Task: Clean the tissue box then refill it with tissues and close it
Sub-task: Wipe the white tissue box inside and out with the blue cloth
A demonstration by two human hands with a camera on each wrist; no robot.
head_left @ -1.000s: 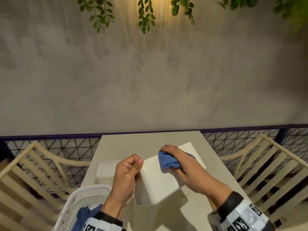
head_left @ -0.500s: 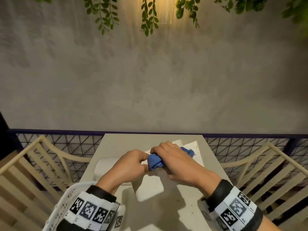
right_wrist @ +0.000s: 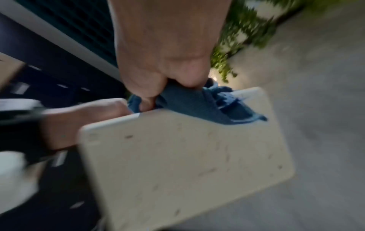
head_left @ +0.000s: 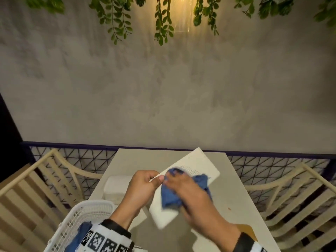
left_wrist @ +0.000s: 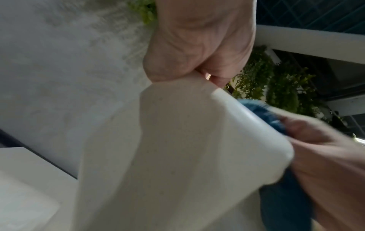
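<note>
A grey wall fills most of the view, green leaves hanging down over it. Below it stands the pale bench, a slatted chair on either side. At the near left corner sits a white basket with something blue inside. A pack of tissues lies on the bench, just left of the hands. The white box is held up off the bench, tilted — its far end points away to the right. The left hand pinches its near left edge, fingers curled. The right hand grips a bunched blue cloth — pressed against the box's upper face. From the right wrist, the box's underside shows small dark specks.
</note>
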